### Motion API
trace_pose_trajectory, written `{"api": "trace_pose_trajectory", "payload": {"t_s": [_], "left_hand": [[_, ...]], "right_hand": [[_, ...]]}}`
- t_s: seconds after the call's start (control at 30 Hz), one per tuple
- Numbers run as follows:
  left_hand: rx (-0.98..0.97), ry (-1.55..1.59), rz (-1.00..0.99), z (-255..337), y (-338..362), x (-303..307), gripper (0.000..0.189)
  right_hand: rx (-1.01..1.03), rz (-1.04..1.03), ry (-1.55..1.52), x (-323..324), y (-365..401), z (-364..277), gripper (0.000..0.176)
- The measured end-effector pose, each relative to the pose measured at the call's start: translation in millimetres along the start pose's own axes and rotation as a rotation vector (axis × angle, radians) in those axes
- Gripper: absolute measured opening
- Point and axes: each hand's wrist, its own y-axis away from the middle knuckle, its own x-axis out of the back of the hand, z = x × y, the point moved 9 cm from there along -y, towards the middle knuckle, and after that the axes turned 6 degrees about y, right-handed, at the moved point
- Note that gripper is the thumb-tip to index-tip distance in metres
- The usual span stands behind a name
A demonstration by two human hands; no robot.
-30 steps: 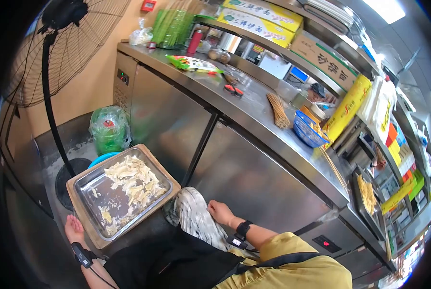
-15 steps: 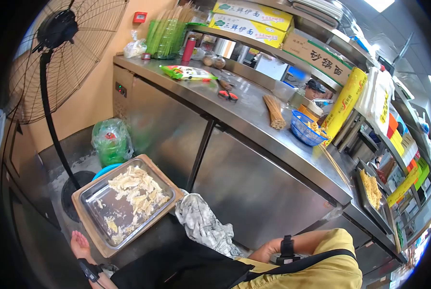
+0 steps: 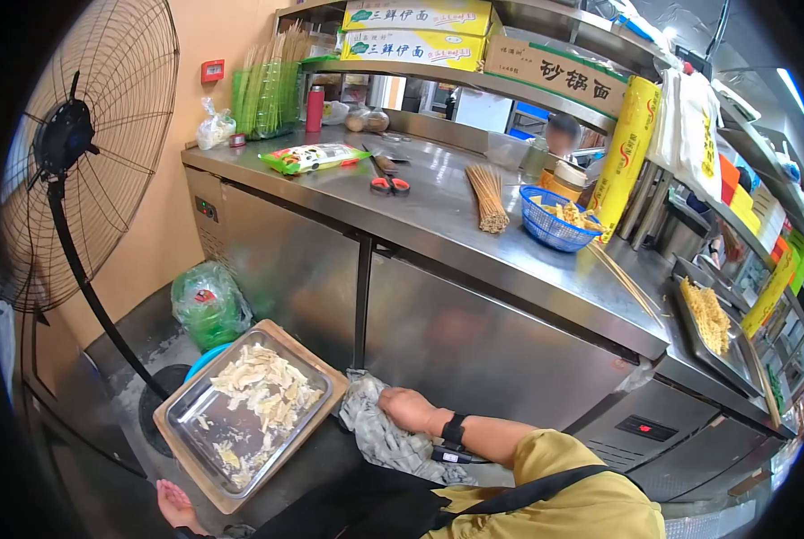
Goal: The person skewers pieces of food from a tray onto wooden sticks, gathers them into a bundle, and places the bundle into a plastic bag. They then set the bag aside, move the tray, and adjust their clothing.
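My left hand [image 3: 177,505] is at the lower left, palm partly up and fingers loosely extended, holding nothing. Beside it a metal tray [image 3: 179,442] sits on a wooden board [image 3: 334,379], with pale, torn strips of food [image 3: 267,388] heaped toward its far right side. My right hand [image 3: 408,410] is closed at the top of a crumpled grey-and-white cloth [image 3: 375,431], its fingertips hidden. A dark band circles my right wrist.
A steel counter [image 3: 438,202] holds a bundle of skewers [image 3: 487,198], a blue basket [image 3: 559,229], red-handled scissors [image 3: 389,186] and a packet [image 3: 312,158]. A fan [image 3: 65,135] stands left. Another person [image 3: 561,135] is beyond the counter.
My right hand has moved forward and left from near my body onto the cloth. My left hand has shifted slightly down and right in view as the camera turned.
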Motion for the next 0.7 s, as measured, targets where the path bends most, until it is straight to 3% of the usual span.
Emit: {"api": "trace_pose_trajectory", "payload": {"t_s": [0.07, 0.17, 0.23, 0.27, 0.37, 0.4, 0.43, 0.47, 0.5, 0.53, 0.57, 0.6, 0.7], "left_hand": [[0.001, -0.008, -0.029, -2.2, 3.2, -7.4, 0.007], [0.085, 0.002, -0.122, -1.7, 9.1, -17.2, 0.013], [-0.012, 0.029, -0.206, 9.1, 38.3, -44.1, 0.017], [-0.065, 0.046, -0.243, 14.3, 64.5, -61.1, 0.019], [-0.247, -0.034, -0.368, 32.4, 146.1, -109.3, 0.033], [-0.316, -0.079, -0.397, 38.9, 173.3, -118.7, 0.035], [-0.371, -0.184, -0.416, 42.8, 190.5, -117.7, 0.041], [-0.405, -0.181, -0.411, 36.1, 233.3, -146.0, 0.032], [-0.418, -0.267, -0.284, 36.4, 261.3, -149.0, 0.029], [-0.431, -0.345, -0.149, 38.5, 284.3, -143.3, 0.027], [-0.491, -0.444, -0.127, 38.6, 302.4, -137.4, 0.027], [-0.548, -0.543, -0.098, 38.1, 318.1, -127.3, 0.027], [-0.510, -0.709, 0.083, 21.5, 367.1, -81.7, 0.026]], "right_hand": [[0.020, -0.088, -0.098, -8.7, 7.6, 3.2, 0.006], [0.313, -0.774, -0.619, -40.1, 98.3, -33.6, 0.015], [0.605, -0.977, -0.659, -57.5, 177.2, -62.9, 0.017], [0.485, -0.888, -0.387, -79.8, 185.5, -40.9, 0.017], [0.448, -1.276, -0.336, -52.6, 136.2, -68.2, 0.016], [0.731, -1.135, -0.586, -63.3, 114.0, -98.3, 0.013], [0.594, -1.226, -0.788, -98.6, 88.1, -117.7, 0.008], [0.638, -1.220, -0.824, -88.2, 54.6, -158.3, 0.009], [0.479, -1.048, -0.801, -70.8, 12.8, -186.6, 0.008], [0.682, -0.585, -0.955, -68.5, -23.2, -220.3, 0.010], [0.671, -0.462, -0.846, -78.6, -46.3, -248.5, 0.015], [0.596, -0.512, -0.841, -98.2, -63.0, -277.9, 0.023], [0.502, -0.381, -0.802, -143.5, -101.6, -344.1, 0.038]]}}
